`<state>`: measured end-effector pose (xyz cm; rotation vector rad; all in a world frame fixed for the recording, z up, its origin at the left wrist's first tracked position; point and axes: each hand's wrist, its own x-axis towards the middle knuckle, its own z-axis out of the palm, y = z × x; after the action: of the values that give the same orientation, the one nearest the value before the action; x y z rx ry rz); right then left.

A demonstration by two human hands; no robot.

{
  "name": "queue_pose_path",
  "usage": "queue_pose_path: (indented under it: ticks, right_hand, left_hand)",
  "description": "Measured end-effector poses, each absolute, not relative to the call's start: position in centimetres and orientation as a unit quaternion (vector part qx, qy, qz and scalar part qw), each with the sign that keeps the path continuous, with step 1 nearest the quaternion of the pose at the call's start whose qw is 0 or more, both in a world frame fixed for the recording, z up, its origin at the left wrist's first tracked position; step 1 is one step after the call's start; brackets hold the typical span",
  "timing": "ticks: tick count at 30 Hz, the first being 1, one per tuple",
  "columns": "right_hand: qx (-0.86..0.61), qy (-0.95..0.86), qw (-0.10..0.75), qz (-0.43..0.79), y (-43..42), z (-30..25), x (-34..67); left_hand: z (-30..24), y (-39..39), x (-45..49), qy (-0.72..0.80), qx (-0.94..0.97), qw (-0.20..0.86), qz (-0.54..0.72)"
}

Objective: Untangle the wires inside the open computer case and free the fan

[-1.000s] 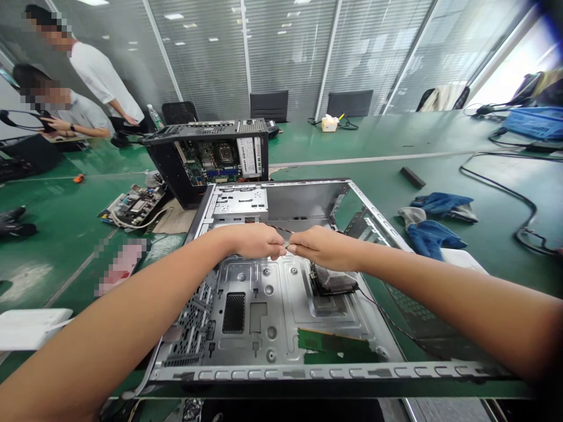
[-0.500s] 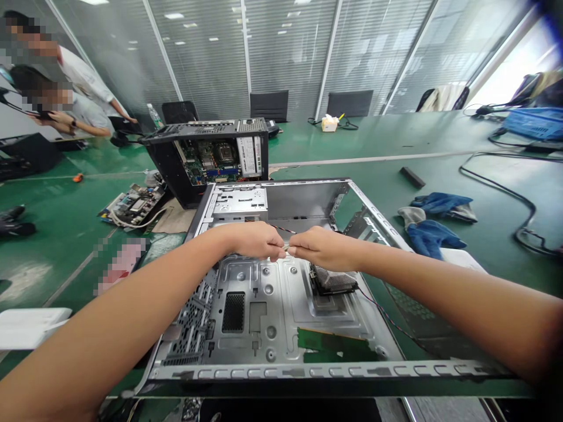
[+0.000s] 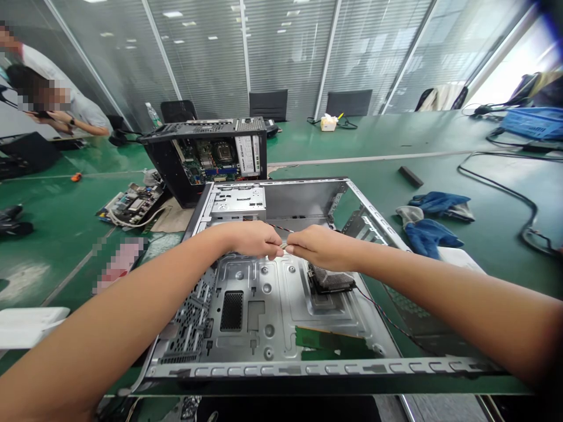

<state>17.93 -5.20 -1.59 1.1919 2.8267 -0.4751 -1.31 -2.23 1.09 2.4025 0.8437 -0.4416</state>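
Over the open metal computer case [image 3: 279,305], my left hand [image 3: 257,239] and my right hand [image 3: 314,246] meet fingertip to fingertip. Both are closed in a pinch on a thin cable [image 3: 284,245], of which only a short pale piece shows between them. A dark twisted wire [image 3: 281,227] passes just behind the fingers. Below my right hand, a finned CPU cooler [image 3: 332,280] sits on the case floor, with a thin wire trailing right over the case edge. Green memory sticks [image 3: 332,343] lie on the case floor near the front rail.
Behind stands a second computer case [image 3: 206,158] with its board showing. Left of it lies a loose motherboard [image 3: 134,202]. Blue gloves [image 3: 433,225], a dark block [image 3: 410,176] and a black cable [image 3: 505,187] are on the right. Two people [image 3: 79,108] are at far left.
My hands stay pinched together with hardly any movement. The view shifts very slightly. At far left, the standing person has moved further left.
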Motion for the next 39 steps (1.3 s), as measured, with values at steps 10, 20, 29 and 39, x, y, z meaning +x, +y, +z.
queue_pose_path:
  ticks: [10, 20, 29, 39]
  right_hand:
    - [0.379, 0.915, 0.033, -0.132, -5.18, -1.50, 17.89]
    - [0.374, 0.916, 0.040, -0.137, -5.11, -1.55, 17.92]
    - [0.359, 0.918, 0.045, -0.162, -5.04, -1.32, 17.98]
    - [0.372, 0.922, 0.089, -0.055, -5.44, -1.66, 17.72]
  left_hand:
    - [1.19, -2.31, -1.06, 0.319, 0.887, 0.282, -0.178]
    - [1.08, -2.21, -1.02, 0.320, 0.878, 0.300, -0.191]
    - [0.78, -2.16, -1.14, 0.307, 0.884, 0.302, -0.183]
    - [0.32, -2.03, -1.02, 0.313, 0.889, 0.276, -0.188]
